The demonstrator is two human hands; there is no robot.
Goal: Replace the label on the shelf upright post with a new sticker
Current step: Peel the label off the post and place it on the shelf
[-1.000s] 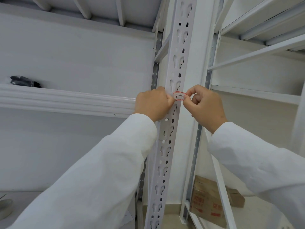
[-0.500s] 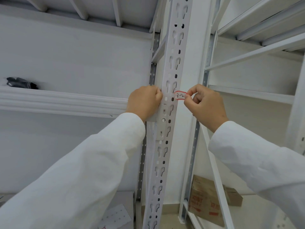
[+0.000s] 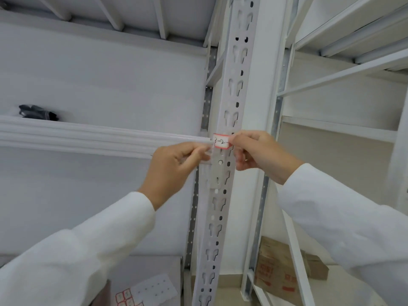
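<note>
You stand in a white storeroom of steel racking, pale walls behind every bay. Nearest you, low in view, a sticker sheet lies on a grey surface — several red-bordered labels remain on it and a run of blank spots shows where others have been peeled. Your two white sleeves rise from there toward the shelf upright post, perforated along its length.

Your left hand has its fingers curled, thumb and forefinger pinched together beside the post's left edge; what they hold is too blurred to tell, perhaps a scrap of film or nothing. Your right hand pinches the right end of the label, which sits across the post face at the level of the shelf beam, red border and handwritten "3-2" showing.

Whether this is the old label coming off or the new one going on, you cannot judge — so the job looks midway, with smoothing or peeling left. Farther back, a dark bundle rests on the shelf and a cardboard box sits on the floor.
</note>
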